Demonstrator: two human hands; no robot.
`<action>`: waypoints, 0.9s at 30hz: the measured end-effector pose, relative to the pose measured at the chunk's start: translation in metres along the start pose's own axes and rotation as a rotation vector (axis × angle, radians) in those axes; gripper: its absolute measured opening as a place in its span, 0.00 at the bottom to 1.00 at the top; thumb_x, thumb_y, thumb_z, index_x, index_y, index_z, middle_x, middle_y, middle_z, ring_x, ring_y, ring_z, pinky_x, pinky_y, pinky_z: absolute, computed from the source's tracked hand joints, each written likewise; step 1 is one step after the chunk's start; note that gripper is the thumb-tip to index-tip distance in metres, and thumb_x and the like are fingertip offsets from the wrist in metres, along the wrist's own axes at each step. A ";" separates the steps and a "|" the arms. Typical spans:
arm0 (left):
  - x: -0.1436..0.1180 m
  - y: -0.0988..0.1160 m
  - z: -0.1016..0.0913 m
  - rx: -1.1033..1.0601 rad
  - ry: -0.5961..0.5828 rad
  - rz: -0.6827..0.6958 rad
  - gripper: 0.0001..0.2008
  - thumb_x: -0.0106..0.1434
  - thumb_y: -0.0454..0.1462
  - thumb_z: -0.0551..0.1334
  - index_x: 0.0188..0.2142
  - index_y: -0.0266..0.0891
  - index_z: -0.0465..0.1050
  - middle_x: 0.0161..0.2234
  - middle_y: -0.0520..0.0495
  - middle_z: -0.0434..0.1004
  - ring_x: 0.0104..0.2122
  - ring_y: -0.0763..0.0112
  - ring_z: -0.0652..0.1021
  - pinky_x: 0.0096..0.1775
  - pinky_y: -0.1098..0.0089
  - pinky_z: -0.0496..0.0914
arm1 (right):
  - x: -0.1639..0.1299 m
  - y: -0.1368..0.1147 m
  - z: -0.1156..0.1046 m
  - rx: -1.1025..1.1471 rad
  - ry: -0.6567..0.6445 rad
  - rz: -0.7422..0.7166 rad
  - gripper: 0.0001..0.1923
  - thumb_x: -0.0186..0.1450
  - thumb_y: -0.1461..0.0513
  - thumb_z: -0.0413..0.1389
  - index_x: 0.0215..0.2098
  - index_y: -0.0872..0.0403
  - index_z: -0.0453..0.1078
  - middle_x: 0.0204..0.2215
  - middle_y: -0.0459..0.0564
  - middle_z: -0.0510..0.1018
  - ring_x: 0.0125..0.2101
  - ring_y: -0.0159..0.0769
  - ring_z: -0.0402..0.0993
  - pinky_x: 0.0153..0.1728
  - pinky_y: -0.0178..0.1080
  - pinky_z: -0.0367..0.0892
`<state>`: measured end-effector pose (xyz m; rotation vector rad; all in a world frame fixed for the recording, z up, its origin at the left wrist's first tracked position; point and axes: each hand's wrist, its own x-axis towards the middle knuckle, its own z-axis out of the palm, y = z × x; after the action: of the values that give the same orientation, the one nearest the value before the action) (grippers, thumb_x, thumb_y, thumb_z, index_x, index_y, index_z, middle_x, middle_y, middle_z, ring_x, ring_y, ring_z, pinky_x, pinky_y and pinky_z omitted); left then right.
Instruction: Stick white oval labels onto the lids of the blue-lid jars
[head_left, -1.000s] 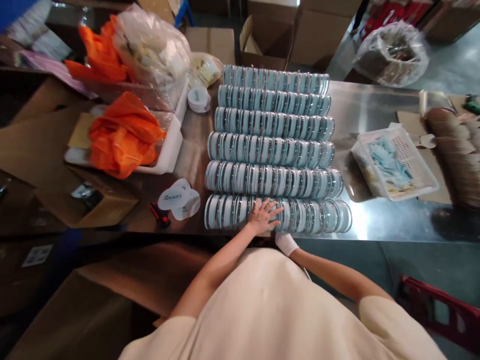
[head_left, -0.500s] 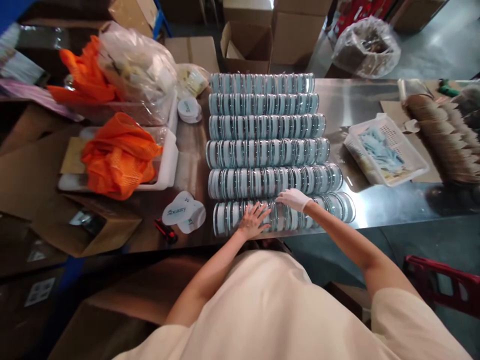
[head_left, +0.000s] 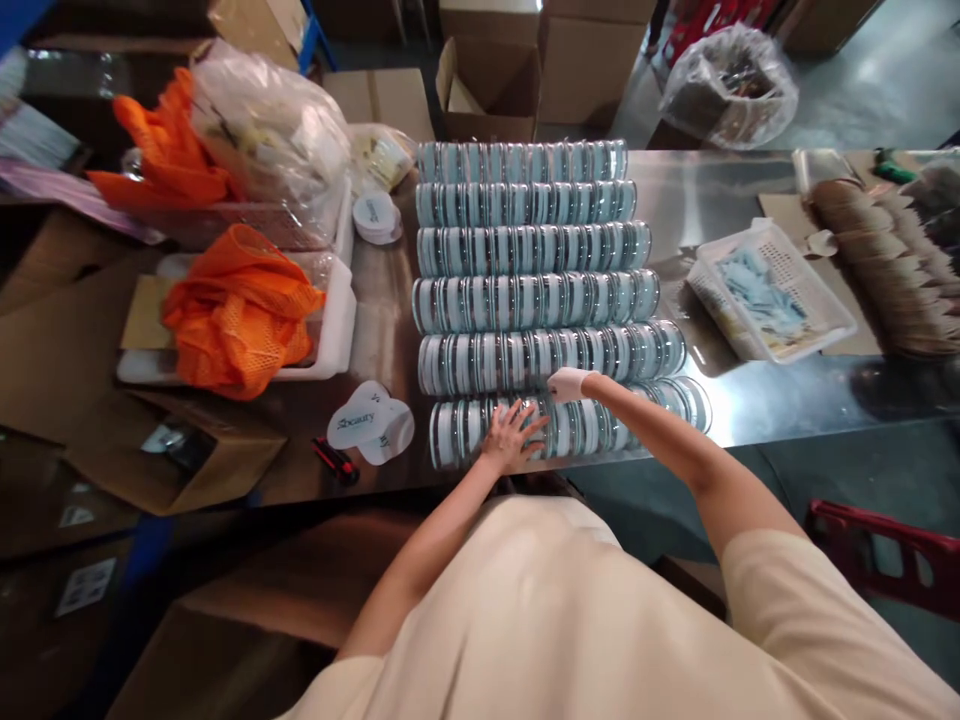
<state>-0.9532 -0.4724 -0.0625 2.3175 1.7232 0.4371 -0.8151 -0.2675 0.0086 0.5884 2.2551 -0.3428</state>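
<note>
The right hand [head_left: 568, 384], in a white glove, is partly tucked between the nearest row of round clear-lidded tins [head_left: 570, 428] and the second row [head_left: 551, 359], so its fingers are hidden and whether it grips anything cannot be told. The left hand [head_left: 514, 437] is bare and lies flat with fingers spread wide on top of the nearest row, holding nothing. Six rows of these tins stand on edge on the steel tabletop [head_left: 757, 405], the nearest one at its front edge just before the person's body; the single tins blur together and cannot be counted. What the white basket [head_left: 772, 305] to the right holds is hard to make out beyond pale blue packets, and the stacked brown card pieces [head_left: 885, 270] are cut off by the right edge. The clear bag [head_left: 274, 130] at the left hides its contents behind glare, beside orange mesh [head_left: 240, 310] in a white tray [head_left: 339, 320]. Against half a second ago, the gloved hand has drawn left and dipped lower into the gap between rows, while the bare hand has stayed on the same spot
</note>
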 end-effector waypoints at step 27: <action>0.002 0.000 -0.003 0.013 -0.043 -0.010 0.28 0.70 0.52 0.57 0.68 0.57 0.62 0.67 0.44 0.64 0.68 0.47 0.60 0.65 0.41 0.52 | -0.001 0.014 0.002 0.094 -0.034 -0.025 0.15 0.65 0.65 0.56 0.44 0.65 0.79 0.38 0.62 0.82 0.37 0.39 0.77 0.39 0.36 0.65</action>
<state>-0.9534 -0.4701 -0.0596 2.3090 1.7212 0.3722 -0.8063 -0.2566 0.0068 0.5992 2.2250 -0.4705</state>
